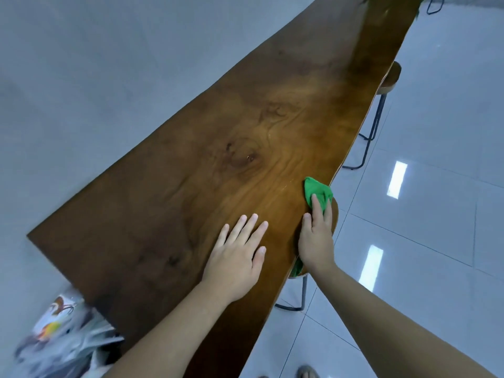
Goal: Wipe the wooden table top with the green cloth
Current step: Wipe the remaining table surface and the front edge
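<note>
The long wooden table top (218,159) runs from the lower left to the upper right, with a dark knot near its middle. A green cloth (317,190) lies at the table's right edge. My right hand (316,238) presses flat on the cloth with straight fingers; a bit of cloth also shows below the wrist at the edge. My left hand (237,252) rests flat on the wood just left of it, fingers spread and straight.
A grey wall runs along the table's left side. Two stools (387,83) with black metal legs stand under the right edge, above a glossy white tiled floor (436,132). A blurred pile of bags (60,336) sits at the lower left. Feet show at the bottom.
</note>
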